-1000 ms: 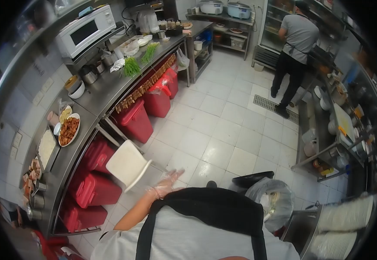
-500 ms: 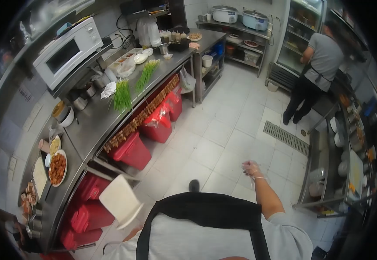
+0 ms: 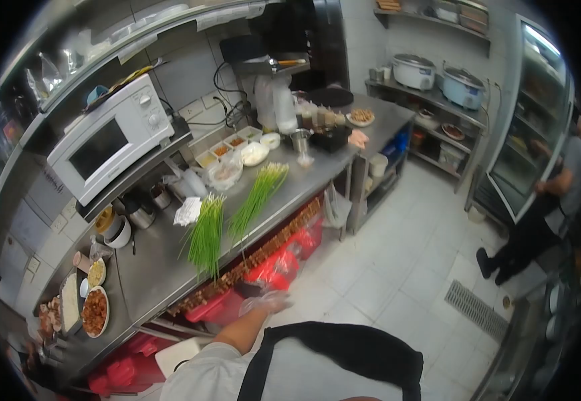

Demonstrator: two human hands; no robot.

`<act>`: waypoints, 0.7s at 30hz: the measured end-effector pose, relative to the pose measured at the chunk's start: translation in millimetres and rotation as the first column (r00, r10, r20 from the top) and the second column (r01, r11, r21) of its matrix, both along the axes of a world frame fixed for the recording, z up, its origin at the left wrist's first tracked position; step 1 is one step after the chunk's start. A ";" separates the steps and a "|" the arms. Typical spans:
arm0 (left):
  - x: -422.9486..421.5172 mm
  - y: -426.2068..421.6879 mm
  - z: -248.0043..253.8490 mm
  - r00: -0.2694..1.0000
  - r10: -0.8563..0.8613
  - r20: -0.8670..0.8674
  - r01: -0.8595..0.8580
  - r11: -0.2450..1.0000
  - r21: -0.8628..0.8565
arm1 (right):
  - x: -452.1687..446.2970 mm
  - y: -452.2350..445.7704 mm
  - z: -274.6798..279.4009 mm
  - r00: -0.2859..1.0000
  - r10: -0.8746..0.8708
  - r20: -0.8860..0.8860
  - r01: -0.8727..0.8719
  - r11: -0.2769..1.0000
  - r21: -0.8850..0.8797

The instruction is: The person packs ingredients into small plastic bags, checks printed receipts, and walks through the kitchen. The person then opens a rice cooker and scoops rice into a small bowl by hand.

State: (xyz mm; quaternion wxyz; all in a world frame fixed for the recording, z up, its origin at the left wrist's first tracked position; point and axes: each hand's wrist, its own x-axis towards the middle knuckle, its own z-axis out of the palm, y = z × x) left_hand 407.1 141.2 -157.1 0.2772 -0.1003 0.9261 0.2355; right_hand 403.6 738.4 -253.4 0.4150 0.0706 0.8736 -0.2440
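My left hand [image 3: 269,304], in a clear plastic glove, is low in the centre, beside the counter's front edge and in front of the red bins. Its fingers look stretched out with nothing in them, though slightly blurred. My right hand is out of the frame. Nearest on the steel counter [image 3: 163,264] lie two bunches of long green stalks [image 3: 207,237] [image 3: 258,197], with white paper [image 3: 188,210] at the left bunch. Skewered pieces [image 3: 237,271] hang in a row along the counter's front edge.
A microwave [image 3: 110,140] sits above the counter. Red bins [image 3: 274,267] and a white chair [image 3: 180,354] are below. Rice cookers [image 3: 413,71] stand on the back shelf. At the right a person [image 3: 538,220] stands by a glass-door fridge [image 3: 521,120], its door ajar.
The view has swung and come closer to the left counter. My right hand has left the frame and my left hand has come into it. The fridge door has opened beside the other person.
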 end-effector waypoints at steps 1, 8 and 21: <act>-50.1 7.6 11.7 0.997 0.015 -0.069 -0.013 1.000 0.024 | -24.3 1.0 -2.1 1.000 -0.010 0.013 0.009 1.000 0.010; -248.1 86.4 95.7 0.973 -0.041 -0.229 0.087 0.977 0.195 | -237.0 -6.2 0.9 0.997 0.083 -0.004 -0.082 0.996 0.033; -404.6 3.0 159.2 0.985 -0.008 -0.169 0.036 0.986 0.164 | -635.7 -155.8 61.0 0.923 -0.311 -0.225 0.142 0.821 -0.553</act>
